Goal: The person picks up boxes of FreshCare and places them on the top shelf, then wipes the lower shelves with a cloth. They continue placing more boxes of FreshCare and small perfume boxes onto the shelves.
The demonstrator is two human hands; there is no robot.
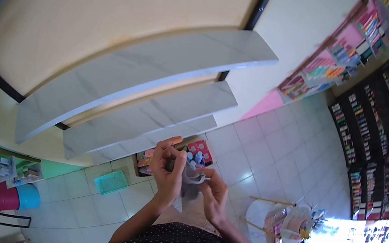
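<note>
Between my two hands, in front of my body, is a crumpled grey cloth [192, 175]. My left hand [168, 165] pinches it from the left, fingers curled and thumb up. On the other side my right hand [214, 194] grips its edge between thumb and fingers. Part of the cloth is hidden behind the fingers. Beyond my hands, on the floor, a box [142, 170] holds bottles with blue caps [198, 157] and a red-pink packet [201, 147]; my hands cover its middle.
Marble-look wall shelves [152, 66] run across ahead of me. A turquoise basket [111, 183] lies on the tiled floor to the left, with a blue bin [27, 197] farther off. A white stand [260, 218] with goods stands right. Stocked black racks [377, 132] line the far right.
</note>
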